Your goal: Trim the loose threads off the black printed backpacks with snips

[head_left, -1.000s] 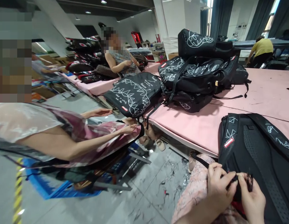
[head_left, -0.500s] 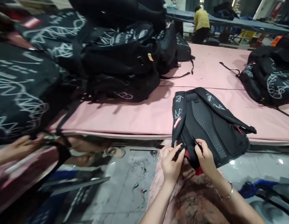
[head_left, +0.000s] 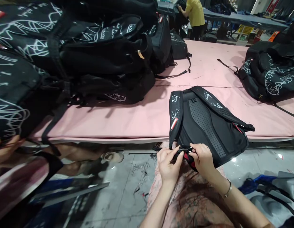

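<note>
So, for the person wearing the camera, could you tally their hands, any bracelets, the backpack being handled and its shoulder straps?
Left hand and right hand: 2
Silvery bracelet: 1
Black backpack: 1
Left shoulder strap and right shoulder strap of that backpack: 2
Total: 6

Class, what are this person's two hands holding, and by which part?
The left hand and right hand pinch a small black piece by its opposite ends, at the near edge of the backpack. It is too small to identify exactly.
</note>
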`<state>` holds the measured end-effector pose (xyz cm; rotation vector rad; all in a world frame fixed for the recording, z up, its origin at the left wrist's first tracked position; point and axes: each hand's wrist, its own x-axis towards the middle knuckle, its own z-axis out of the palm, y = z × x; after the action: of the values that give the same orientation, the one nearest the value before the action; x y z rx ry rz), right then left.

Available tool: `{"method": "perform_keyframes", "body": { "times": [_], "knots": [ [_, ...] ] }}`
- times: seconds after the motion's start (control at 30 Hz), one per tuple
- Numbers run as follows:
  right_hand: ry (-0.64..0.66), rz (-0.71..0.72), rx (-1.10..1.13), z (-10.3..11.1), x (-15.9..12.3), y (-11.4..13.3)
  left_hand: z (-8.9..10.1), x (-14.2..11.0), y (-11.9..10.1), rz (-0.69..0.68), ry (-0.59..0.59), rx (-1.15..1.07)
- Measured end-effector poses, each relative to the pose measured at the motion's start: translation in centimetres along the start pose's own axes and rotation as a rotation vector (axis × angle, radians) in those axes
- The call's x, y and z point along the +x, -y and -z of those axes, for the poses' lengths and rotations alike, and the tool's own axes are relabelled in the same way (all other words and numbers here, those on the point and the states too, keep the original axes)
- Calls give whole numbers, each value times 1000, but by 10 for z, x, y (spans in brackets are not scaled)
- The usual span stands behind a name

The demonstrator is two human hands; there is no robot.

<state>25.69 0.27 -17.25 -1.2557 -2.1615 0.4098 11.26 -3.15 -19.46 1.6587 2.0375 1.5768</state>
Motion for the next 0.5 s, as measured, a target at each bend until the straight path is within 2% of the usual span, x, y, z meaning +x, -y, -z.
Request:
{"method": "perform_keyframes", "body": {
  "times": [0.23,0.5],
  "knots": [
    [82,88,-211,12,5,-1,4,3,-7,-93,-7,60],
    [100,115,-232,17,5,-4,4,3,-8,-143,-2,74]
  ]
}}
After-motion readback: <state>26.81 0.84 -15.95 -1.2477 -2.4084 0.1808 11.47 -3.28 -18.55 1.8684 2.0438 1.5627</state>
